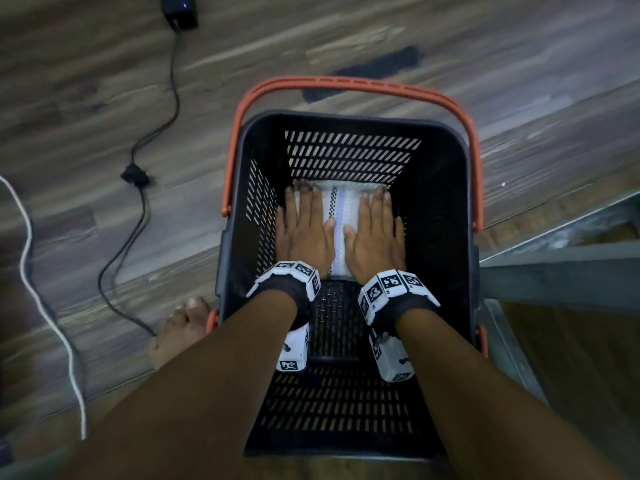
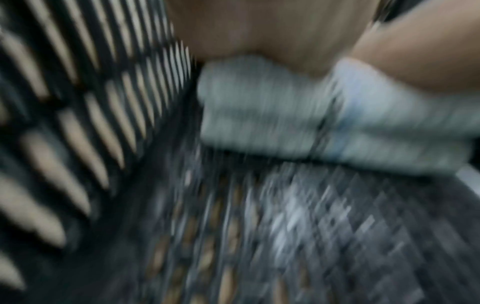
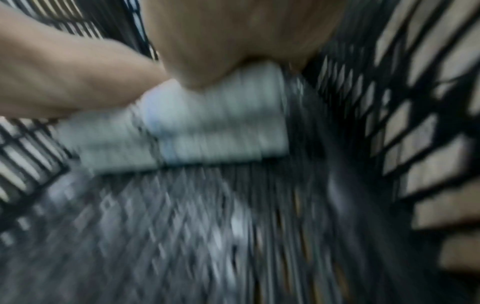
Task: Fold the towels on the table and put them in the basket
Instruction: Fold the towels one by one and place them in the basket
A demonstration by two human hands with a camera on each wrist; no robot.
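Observation:
A folded white towel (image 1: 341, 216) with a blue and a checked stripe lies on the floor of a black slotted basket (image 1: 440, 188), against its far wall. My left hand (image 1: 303, 223) lies flat on the towel's left half, fingers straight. My right hand (image 1: 375, 226) lies flat on its right half in the same way. Both wrist views are blurred. They show the stacked folds of the towel (image 2: 298, 119) (image 3: 197, 131) under my palms, with the basket's floor in front.
The basket has an orange handle (image 1: 349, 83) folded back and stands on a wood-pattern floor. Black cables (image 1: 138, 174) and a white cord (image 1: 31, 258) lie on the floor at left. My bare foot (image 1: 180, 327) is by the basket's near left corner. A metal frame (image 1: 554, 258) stands right.

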